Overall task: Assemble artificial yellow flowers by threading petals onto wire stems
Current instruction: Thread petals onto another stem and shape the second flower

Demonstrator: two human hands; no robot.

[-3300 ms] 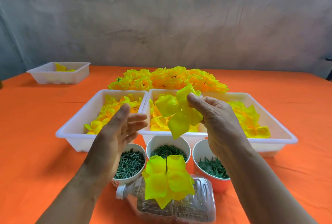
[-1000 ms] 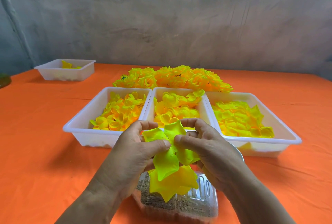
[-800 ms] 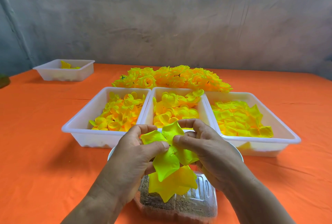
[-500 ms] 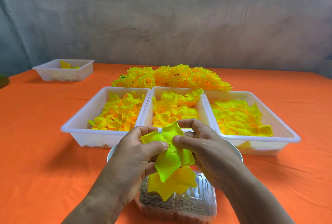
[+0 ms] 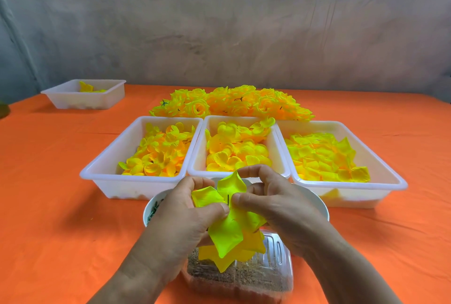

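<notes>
Between both hands (image 5: 181, 218) (image 5: 278, 206), yellow petals (image 5: 228, 234) on the wire stem (image 5: 228, 200).

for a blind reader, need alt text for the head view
The left hand and right hand pinch a petal piece on a thin wire above a clear bottle. Behind sit three white trays of yellow petals, a pile of finished flowers and a small tray far left, on orange cloth.

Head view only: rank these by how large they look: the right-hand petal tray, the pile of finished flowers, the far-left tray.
1. right-hand petal tray
2. pile of finished flowers
3. far-left tray, which sits farthest back, so its real size against the other tray is unsure.
</notes>
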